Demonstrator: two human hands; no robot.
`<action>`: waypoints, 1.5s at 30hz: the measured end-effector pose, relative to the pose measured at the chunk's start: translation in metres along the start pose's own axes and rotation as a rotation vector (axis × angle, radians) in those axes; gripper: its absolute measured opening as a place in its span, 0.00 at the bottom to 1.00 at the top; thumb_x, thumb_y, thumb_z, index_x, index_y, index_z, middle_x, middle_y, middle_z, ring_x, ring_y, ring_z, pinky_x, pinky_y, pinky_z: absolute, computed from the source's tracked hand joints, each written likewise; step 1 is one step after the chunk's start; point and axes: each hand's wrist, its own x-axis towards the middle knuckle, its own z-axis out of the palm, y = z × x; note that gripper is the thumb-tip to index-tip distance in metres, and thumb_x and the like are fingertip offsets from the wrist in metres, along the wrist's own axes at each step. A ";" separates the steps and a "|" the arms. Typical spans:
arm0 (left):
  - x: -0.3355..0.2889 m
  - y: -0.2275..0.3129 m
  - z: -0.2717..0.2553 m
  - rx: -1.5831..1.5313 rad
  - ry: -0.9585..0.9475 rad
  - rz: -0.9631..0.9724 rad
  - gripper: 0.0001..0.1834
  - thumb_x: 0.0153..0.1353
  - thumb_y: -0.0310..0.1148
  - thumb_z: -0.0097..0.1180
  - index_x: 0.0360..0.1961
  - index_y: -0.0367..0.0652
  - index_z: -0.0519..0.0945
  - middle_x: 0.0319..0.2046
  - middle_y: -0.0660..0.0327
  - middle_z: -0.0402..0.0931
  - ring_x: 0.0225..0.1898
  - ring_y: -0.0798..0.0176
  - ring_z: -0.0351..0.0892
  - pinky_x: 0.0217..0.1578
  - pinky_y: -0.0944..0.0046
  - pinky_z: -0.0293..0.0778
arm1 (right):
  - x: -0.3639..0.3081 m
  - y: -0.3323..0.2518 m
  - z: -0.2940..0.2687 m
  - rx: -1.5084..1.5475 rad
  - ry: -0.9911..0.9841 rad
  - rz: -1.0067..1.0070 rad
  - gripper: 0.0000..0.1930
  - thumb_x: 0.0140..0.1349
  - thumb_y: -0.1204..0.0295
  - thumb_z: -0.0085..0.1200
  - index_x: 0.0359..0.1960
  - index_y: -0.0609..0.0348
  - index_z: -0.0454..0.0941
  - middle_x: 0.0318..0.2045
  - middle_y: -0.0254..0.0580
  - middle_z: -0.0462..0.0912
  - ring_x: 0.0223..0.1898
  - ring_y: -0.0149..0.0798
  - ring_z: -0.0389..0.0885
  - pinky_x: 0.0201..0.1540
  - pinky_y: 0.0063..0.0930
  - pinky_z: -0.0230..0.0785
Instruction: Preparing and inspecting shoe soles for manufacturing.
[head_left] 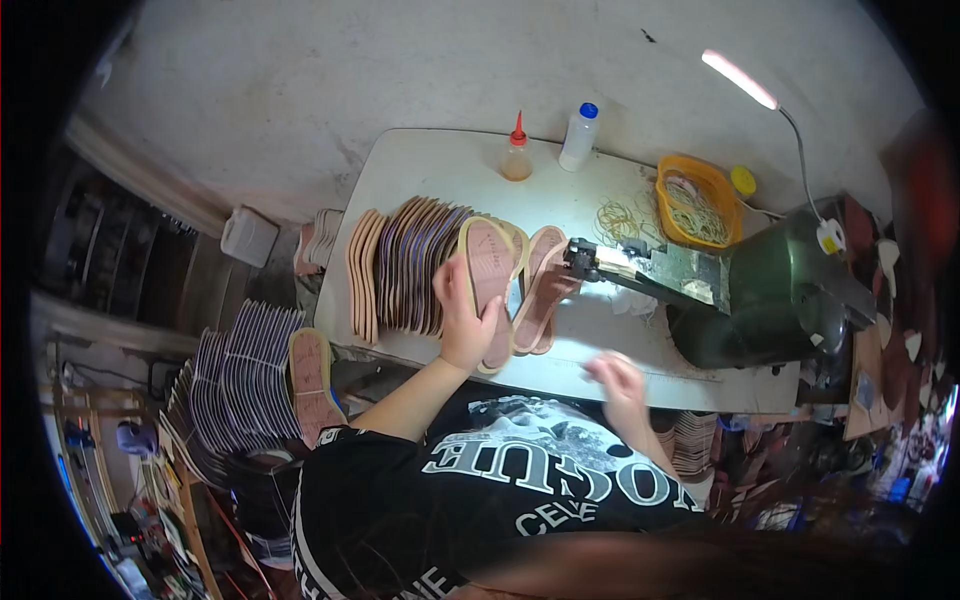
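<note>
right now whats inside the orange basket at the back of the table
The orange basket holds a tangle of pale rubber bands, with more loose ones lying on the table beside it. The basket's floor under the bands is covered.

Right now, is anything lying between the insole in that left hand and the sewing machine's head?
Yes. Two pink insoles lie side by side between the held insole under the left hand and the machine head.
</note>
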 end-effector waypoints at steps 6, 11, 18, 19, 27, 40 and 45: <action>0.027 0.053 -0.008 -1.037 0.220 -0.496 0.45 0.56 0.21 0.60 0.68 0.35 0.45 0.59 0.51 0.59 0.59 0.58 0.64 0.59 0.61 0.63 | 0.046 -0.025 0.032 0.573 -0.251 0.267 0.20 0.63 0.65 0.57 0.52 0.66 0.73 0.45 0.37 0.81 0.43 0.27 0.78 0.50 0.24 0.70; 0.081 0.055 -0.013 -1.391 -0.229 -0.736 0.20 0.58 0.26 0.59 0.52 0.36 0.72 0.44 0.56 0.78 0.43 0.63 0.79 0.48 0.63 0.75 | 0.029 -0.030 0.007 0.546 -0.191 0.288 0.16 0.64 0.68 0.56 0.50 0.64 0.75 0.41 0.34 0.82 0.41 0.25 0.78 0.48 0.24 0.70; 0.137 0.068 0.050 -1.302 -0.352 -0.557 0.18 0.56 0.27 0.62 0.46 0.32 0.75 0.39 0.56 0.79 0.39 0.65 0.80 0.43 0.66 0.76 | 0.020 -0.057 -0.022 0.634 0.124 0.254 0.16 0.65 0.68 0.53 0.51 0.65 0.72 0.42 0.35 0.80 0.42 0.24 0.77 0.48 0.23 0.70; 0.138 0.068 0.055 -1.286 -0.381 -0.542 0.18 0.55 0.27 0.62 0.46 0.31 0.74 0.39 0.56 0.79 0.39 0.65 0.80 0.43 0.67 0.75 | 0.020 -0.059 -0.026 0.641 0.136 0.269 0.16 0.66 0.68 0.52 0.52 0.65 0.72 0.42 0.35 0.80 0.42 0.24 0.77 0.48 0.23 0.70; 0.138 0.075 0.079 -1.134 -0.320 -0.595 0.22 0.56 0.31 0.63 0.48 0.32 0.71 0.40 0.57 0.77 0.40 0.66 0.79 0.44 0.68 0.74 | 0.019 -0.066 -0.054 0.668 0.107 0.344 0.18 0.67 0.69 0.50 0.54 0.66 0.69 0.46 0.39 0.79 0.46 0.28 0.77 0.47 0.24 0.72; 0.197 0.038 0.112 -0.233 -0.444 -0.271 0.36 0.55 0.50 0.62 0.54 0.30 0.70 0.61 0.40 0.62 0.64 0.46 0.58 0.63 0.51 0.55 | 0.057 -0.065 -0.033 1.046 0.235 0.387 0.16 0.69 0.66 0.45 0.47 0.69 0.74 0.36 0.48 0.83 0.35 0.35 0.84 0.43 0.27 0.76; 0.263 0.075 0.081 -0.028 -0.858 0.766 0.39 0.40 0.59 0.67 0.53 0.48 0.77 0.67 0.50 0.54 0.71 0.40 0.38 0.65 0.35 0.35 | 0.078 -0.063 -0.027 1.058 0.389 0.345 0.16 0.70 0.66 0.44 0.47 0.68 0.75 0.36 0.48 0.83 0.36 0.37 0.84 0.41 0.27 0.76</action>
